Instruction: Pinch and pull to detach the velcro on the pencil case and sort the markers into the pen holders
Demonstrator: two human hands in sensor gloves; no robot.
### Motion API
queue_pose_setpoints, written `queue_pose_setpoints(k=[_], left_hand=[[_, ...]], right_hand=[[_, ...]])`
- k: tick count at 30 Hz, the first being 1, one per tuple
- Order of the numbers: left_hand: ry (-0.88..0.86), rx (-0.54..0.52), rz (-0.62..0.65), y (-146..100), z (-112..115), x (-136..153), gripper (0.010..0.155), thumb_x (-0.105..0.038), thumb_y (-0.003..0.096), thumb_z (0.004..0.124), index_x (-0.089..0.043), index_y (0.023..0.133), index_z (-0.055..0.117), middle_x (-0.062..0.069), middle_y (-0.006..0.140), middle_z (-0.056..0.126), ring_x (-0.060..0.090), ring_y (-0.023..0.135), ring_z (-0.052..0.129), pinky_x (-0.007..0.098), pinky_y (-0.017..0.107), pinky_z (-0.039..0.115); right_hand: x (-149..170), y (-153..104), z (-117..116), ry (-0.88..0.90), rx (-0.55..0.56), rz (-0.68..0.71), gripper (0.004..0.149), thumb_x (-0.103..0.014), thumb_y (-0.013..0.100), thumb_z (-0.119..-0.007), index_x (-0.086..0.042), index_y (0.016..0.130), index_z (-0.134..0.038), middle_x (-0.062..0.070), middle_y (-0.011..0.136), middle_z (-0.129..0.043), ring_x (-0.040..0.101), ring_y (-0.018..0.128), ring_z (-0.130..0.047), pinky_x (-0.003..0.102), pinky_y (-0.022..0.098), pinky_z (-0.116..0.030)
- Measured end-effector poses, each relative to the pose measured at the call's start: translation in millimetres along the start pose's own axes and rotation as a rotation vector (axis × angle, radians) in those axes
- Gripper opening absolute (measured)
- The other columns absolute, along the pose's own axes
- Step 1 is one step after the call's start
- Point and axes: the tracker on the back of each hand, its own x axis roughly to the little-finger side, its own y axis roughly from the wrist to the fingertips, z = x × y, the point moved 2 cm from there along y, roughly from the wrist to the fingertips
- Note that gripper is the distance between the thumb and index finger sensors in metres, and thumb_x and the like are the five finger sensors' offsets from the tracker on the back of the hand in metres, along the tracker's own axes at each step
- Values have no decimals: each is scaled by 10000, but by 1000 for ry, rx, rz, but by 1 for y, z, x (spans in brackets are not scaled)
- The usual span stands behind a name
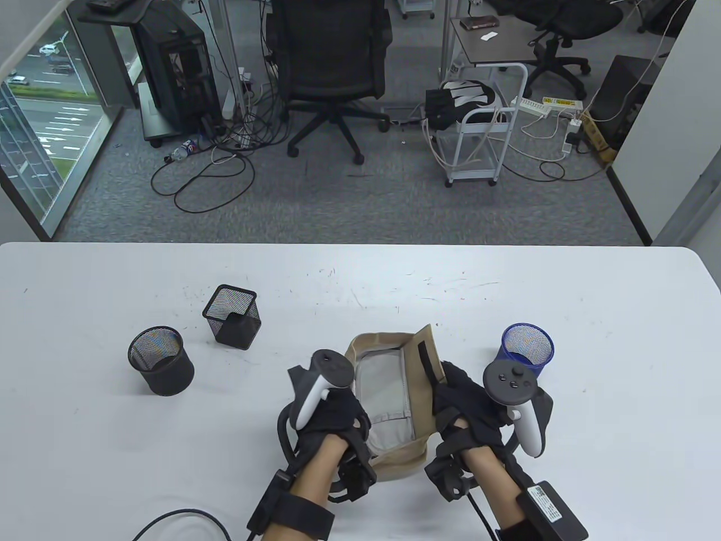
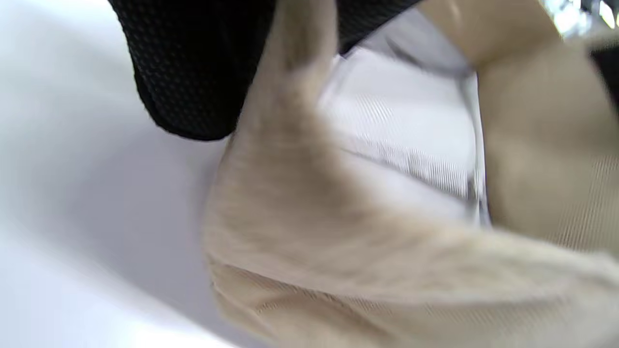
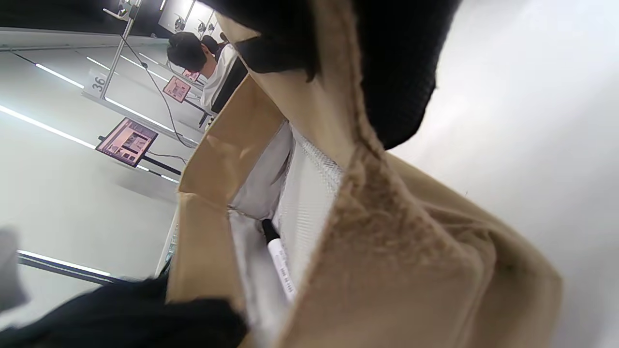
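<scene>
A tan pencil case (image 1: pixel 394 406) lies near the table's front edge with its flap raised and its grey lining showing. My left hand (image 1: pixel 332 406) grips the case's left side (image 2: pixel 290 203). My right hand (image 1: pixel 459 403) pinches the flap edge with the dark velcro strip (image 1: pixel 429 363); in the right wrist view my gloved fingers (image 3: pixel 387 72) hold the fuzzy tan edge (image 3: pixel 387 232). One marker (image 3: pixel 279 258), white with a black cap, lies inside the case. Three pen holders stand on the table: a round black one (image 1: pixel 160 360), a square black one (image 1: pixel 232 316) and a blue one (image 1: pixel 525 348).
The white table (image 1: pixel 112 282) carries only the holders and the case. The blue holder stands just behind my right hand. Beyond the table's far edge are an office chair (image 1: pixel 332 62), a white cart (image 1: pixel 479 141) and floor cables.
</scene>
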Motion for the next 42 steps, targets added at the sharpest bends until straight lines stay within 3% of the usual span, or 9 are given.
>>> queue_pose_setpoints(k=[3, 10, 14, 17, 19, 24, 28, 36, 42], left_hand=[[-81, -18, 41, -2, -15, 18, 638, -150, 542, 726, -69, 1146, 538, 288, 1077, 755, 460, 811, 970, 336, 377, 1018], [-258, -15, 47, -6, -9, 24, 646, -150, 548, 710, -46, 1151, 504, 313, 1081, 721, 483, 814, 949, 345, 354, 1032], [-293, -40, 52, -8, -9, 26, 652, -156, 547, 707, -37, 1150, 490, 318, 1079, 716, 475, 802, 961, 332, 339, 1038], [-305, -36, 57, -8, -7, 27, 650, -154, 547, 708, -34, 1149, 493, 323, 1079, 713, 480, 804, 955, 342, 335, 1034], [-300, -41, 59, -10, -6, 26, 652, -156, 547, 708, -32, 1148, 490, 321, 1080, 710, 481, 806, 952, 343, 335, 1034], [-304, -36, 75, -13, 0, 22, 659, -161, 548, 706, -22, 1149, 476, 325, 1082, 702, 479, 810, 948, 345, 338, 1033], [-315, -26, 89, -16, 3, 22, 659, -161, 547, 706, -24, 1149, 476, 324, 1085, 697, 483, 811, 944, 351, 338, 1031], [-346, -13, 111, -20, -1, 22, 664, -166, 549, 704, -19, 1150, 465, 330, 1087, 686, 485, 816, 939, 350, 342, 1030], [-331, -23, 97, -19, -4, 25, 666, -169, 549, 703, -3, 1147, 464, 343, 1085, 678, 490, 817, 934, 354, 343, 1029]], right_hand=[[6, 4, 8, -30, -20, 5, 504, -119, 512, -743, 38, 982, -648, 322, 853, -864, 430, 606, -1038, 393, 298, -989], [-12, 2, 7, -220, -26, 4, 527, -180, 511, -790, 0, 990, -664, 275, 882, -870, 409, 654, -1017, 436, 360, -938], [-49, -19, 16, -574, 124, 23, 654, -362, 472, -890, -51, 1008, -679, 238, 932, -855, 414, 723, -973, 498, 439, -858], [-82, -36, 15, -731, 297, 95, 654, -385, 448, -919, -74, 988, -720, 213, 911, -889, 395, 697, -995, 487, 433, -864], [-102, -42, 4, -785, 322, 124, 642, -396, 443, -927, -77, 970, -746, 201, 886, -916, 376, 669, -1016, 465, 415, -878], [-118, -19, -48, -798, 59, 50, 663, -440, 425, -938, -51, 939, -781, 211, 841, -949, 373, 618, -1041, 449, 380, -897], [-109, 8, -82, -845, -100, -57, 771, -492, 389, -946, -38, 976, -739, 234, 900, -902, 413, 694, -995, 490, 418, -874], [-87, 30, -127, -1077, -176, -125, 1058, -577, 346, -932, -2, 1102, -465, 333, 1131, -520, 555, 981, -636, 647, 614, -621], [-83, 25, -139, -1172, -169, -95, 971, -489, 392, -938, -18, 1095, -461, 315, 1128, -526, 530, 985, -647, 629, 629, -621]])
